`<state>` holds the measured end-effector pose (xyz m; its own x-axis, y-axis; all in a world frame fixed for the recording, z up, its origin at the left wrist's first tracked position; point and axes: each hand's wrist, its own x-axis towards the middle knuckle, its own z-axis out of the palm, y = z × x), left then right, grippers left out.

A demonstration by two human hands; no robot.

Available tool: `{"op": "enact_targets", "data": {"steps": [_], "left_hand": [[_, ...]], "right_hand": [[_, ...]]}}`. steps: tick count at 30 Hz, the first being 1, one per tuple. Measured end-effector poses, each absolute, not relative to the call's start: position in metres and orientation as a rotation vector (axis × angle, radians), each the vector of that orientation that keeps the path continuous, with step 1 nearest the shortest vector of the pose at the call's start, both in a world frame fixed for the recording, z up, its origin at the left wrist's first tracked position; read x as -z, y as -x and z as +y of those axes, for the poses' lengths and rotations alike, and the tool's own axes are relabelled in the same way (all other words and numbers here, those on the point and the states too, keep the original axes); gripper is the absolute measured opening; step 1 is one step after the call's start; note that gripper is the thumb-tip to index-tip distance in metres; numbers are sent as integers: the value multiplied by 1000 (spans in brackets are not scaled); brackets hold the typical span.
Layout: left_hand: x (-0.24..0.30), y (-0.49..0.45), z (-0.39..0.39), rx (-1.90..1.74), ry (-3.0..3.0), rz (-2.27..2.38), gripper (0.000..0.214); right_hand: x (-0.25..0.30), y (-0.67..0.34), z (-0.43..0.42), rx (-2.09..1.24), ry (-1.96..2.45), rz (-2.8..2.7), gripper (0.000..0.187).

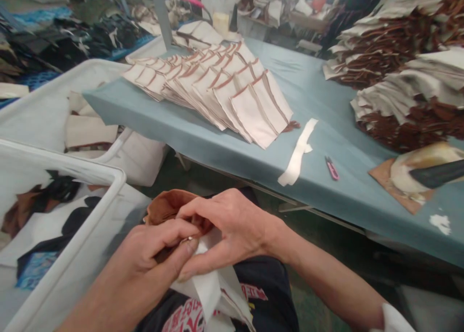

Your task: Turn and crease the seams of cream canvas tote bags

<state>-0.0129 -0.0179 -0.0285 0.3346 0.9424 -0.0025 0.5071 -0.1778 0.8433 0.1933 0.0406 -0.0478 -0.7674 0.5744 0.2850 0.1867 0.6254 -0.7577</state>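
Over my lap, my left hand (pixel 155 254) and my right hand (pixel 232 225) meet on one sewn piece of brown and white material (pixel 172 204). Its brown, suede-like part curls up behind my fingers, while white flaps (pixel 208 293) hang down below them. The left thumb and forefinger pinch the edge of the piece. My right hand arches over it, fingers bent onto the same spot, with the thumb along the white side. The fingertips of the right hand are partly hidden.
A blue-covered table (pixel 319 124) bears rows of white pieces (pixel 217 90), a white strip (pixel 299 153), pink thread snips (pixel 331 168) and a glue pot with a brush (pixel 413 175). Brown-and-white stacks (pixel 409 100) stand at right. White bins (pixel 119 177) with scraps stand at left.
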Motion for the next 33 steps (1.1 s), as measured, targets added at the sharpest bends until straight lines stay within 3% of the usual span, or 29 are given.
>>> {"op": "enact_targets", "data": {"steps": [6, 16, 19, 25, 28, 33], "left_hand": [[37, 8, -24, -760, -1881, 1321, 20], [44, 4, -13, -713, -1809, 1320, 20], [47, 11, -13, -737, -1828, 1237, 26], [54, 20, -23, -689, -2095, 1111, 27], [55, 17, -29, -747, -2319, 1079, 35], [70, 10, -27, -960, -2588, 975, 27]], "right_hand": [[38, -209, 30, -904, 930, -2536, 59], [44, -209, 34, -930, 878, -2626, 55], [51, -207, 34, -1155, 820, -2416, 54], [65, -210, 25, -1942, 660, -1704, 64], [72, -211, 16, -2056, 681, -1510, 70], [79, -212, 10, -2105, 789, -1414, 76]]}}
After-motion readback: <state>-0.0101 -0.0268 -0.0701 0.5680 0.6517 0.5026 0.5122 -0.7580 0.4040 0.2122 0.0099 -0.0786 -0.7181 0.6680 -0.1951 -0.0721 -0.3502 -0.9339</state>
